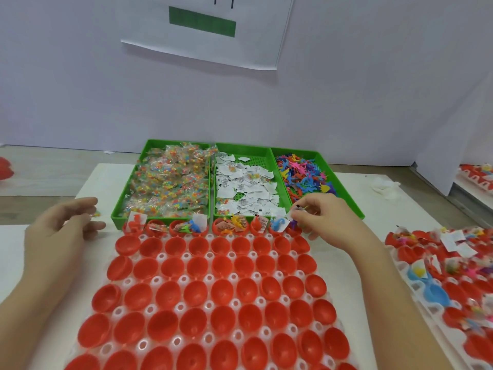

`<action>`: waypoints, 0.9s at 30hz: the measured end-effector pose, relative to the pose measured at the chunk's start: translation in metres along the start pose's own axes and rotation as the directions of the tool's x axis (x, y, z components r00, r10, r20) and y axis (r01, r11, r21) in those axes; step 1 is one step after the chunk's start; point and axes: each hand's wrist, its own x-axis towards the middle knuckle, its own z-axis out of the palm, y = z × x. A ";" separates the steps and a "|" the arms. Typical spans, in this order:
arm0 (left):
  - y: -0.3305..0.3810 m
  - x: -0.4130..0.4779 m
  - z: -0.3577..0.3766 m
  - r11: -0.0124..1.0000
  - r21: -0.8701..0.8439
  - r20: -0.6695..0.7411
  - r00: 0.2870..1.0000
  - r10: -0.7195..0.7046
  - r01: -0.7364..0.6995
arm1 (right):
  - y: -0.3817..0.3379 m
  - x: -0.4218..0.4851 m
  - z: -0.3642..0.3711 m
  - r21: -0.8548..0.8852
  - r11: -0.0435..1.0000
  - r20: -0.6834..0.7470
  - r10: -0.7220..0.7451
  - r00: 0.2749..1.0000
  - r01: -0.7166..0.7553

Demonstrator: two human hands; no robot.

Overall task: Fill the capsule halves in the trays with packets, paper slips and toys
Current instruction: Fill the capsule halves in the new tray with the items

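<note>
Left edge: left hand hovers over the white surface beside the capsule tray, fingers loose and parted. A small coloured scrap shows at the fingertips. Cannot tell whether the grip has it.

Centre back: three green bins side by side, holding packets, paper slips and toys. Just in front of them, the tray's far row of red halves carries slips and toys. Packets in there are too small to confirm. Every row nearer the camera is bare red cups.

Right of centre: right hand sits at the far row's last cup, grip pinched together on a white slip. A purple toy sits just below it at the cup mouth.

Far right: second tray, its cups stuffed with slips and toys, one blue half among the red.

Reading: the step in hand looks like closing out the far row, last cup. This tray is barely begun. The next move calls for dropping the slip inside the cup's rim, not across it. Then the second row opens, likely from the packet bin, which the left hand sits nearest.
</note>
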 end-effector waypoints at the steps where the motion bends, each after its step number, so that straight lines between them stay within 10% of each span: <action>1: 0.000 0.000 0.000 1.000 0.007 0.005 1.000 0.005 -0.005 | 0.000 0.000 0.001 -0.017 1.000 0.001 -0.005 1.000 0.005; 27: -0.010 0.005 0.003 0.996 0.069 0.027 0.998 0.057 -0.059 | 0.005 -0.008 -0.019 0.180 0.982 0.191 0.028 0.981 -0.063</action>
